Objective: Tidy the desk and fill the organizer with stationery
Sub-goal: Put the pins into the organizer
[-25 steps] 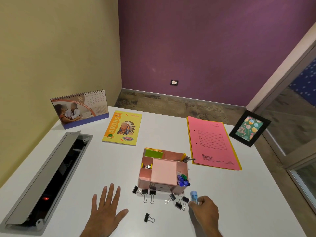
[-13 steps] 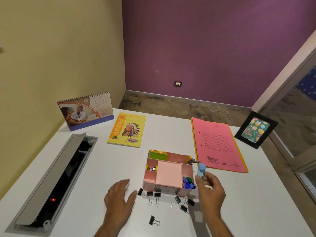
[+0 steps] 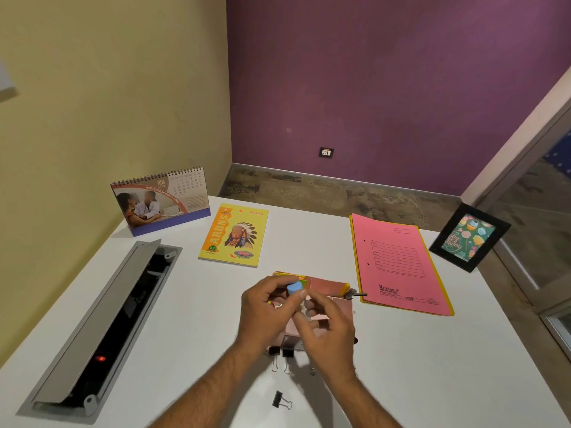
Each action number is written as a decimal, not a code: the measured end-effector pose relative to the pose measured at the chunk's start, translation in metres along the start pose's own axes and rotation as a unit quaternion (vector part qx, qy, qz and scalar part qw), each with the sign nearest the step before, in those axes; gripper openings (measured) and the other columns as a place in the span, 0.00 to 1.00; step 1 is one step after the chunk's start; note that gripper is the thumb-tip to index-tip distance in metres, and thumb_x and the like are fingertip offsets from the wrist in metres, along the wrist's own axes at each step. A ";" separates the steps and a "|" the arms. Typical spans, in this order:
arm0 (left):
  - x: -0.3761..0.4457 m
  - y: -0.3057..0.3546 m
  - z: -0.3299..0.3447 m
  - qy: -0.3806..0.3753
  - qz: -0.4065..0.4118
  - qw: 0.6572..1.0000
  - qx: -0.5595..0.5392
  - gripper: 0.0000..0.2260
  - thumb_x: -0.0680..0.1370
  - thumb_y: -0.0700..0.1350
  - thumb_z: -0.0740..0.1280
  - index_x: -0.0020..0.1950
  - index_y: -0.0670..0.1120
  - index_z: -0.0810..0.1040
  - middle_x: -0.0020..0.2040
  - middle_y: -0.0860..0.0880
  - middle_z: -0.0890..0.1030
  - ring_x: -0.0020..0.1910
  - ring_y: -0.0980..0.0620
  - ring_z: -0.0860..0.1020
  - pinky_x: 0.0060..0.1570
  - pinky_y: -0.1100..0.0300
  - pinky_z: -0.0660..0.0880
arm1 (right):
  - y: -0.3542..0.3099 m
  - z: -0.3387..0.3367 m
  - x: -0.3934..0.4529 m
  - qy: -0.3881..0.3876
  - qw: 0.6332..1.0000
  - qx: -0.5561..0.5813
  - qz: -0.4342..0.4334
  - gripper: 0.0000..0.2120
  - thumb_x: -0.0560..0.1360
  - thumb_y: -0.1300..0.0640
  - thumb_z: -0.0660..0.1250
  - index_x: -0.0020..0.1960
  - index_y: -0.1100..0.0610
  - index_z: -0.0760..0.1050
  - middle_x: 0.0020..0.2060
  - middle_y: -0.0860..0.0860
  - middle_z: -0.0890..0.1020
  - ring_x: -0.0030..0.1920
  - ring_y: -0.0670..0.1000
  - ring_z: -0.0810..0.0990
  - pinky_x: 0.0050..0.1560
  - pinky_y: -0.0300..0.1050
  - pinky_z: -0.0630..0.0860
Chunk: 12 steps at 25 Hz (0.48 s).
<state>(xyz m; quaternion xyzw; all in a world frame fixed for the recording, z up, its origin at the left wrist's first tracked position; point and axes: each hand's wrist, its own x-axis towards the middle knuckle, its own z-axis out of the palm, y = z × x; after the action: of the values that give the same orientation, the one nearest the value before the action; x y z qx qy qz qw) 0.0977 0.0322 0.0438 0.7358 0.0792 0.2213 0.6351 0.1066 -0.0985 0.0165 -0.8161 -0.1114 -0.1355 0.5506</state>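
Both hands meet above the pink organizer [image 3: 329, 287] — left hand [image 3: 265, 310] and right hand [image 3: 324, 327] pinching a small blue-capped object [image 3: 294, 287]. Binder clips [image 3: 281, 399] lie nearer; pink folder [image 3: 398, 264] far right.

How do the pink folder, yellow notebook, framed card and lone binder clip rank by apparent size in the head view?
Largest to smallest:
pink folder
yellow notebook and framed card: too similar to rank
lone binder clip
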 end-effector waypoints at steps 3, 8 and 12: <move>0.005 -0.009 -0.011 0.020 -0.009 0.999 0.036 0.13 0.69 0.41 0.78 0.50 0.54 0.83 0.44 0.57 0.84 0.41 0.57 0.81 0.42 0.69 0.77 | 0.030 0.002 -0.032 -0.050 0.998 -0.033 0.022 0.26 0.71 0.45 0.73 0.66 0.40 0.70 0.58 0.39 0.78 0.57 0.40 0.77 0.52 0.41 0.80; 0.007 -0.029 -0.023 -0.012 -0.006 0.992 0.123 0.12 0.69 0.42 0.78 0.50 0.51 0.82 0.43 0.59 0.83 0.43 0.58 0.79 0.42 0.67 0.77 | 0.101 -0.007 -0.099 -0.227 0.927 -0.247 -0.169 0.33 0.76 0.35 0.60 0.74 0.53 0.62 0.76 0.51 0.60 0.77 0.51 0.55 0.76 0.45 0.52; 0.004 -0.044 -0.027 -0.054 -0.036 0.981 0.181 0.12 0.70 0.43 0.76 0.51 0.52 0.81 0.45 0.59 0.82 0.45 0.63 0.79 0.41 0.74 0.73 | 0.155 -0.009 -0.135 -0.246 0.842 -0.392 -0.276 0.23 0.79 0.45 0.59 0.67 0.58 0.68 0.75 0.57 0.59 0.77 0.56 0.55 0.73 0.52 0.56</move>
<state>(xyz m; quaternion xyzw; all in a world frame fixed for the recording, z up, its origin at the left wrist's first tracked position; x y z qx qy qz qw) 0.0971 0.0657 0.0043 0.8461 0.1103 0.1406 0.5021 0.0307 -0.1683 -0.1618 -0.9060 -0.4014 -0.1087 0.0792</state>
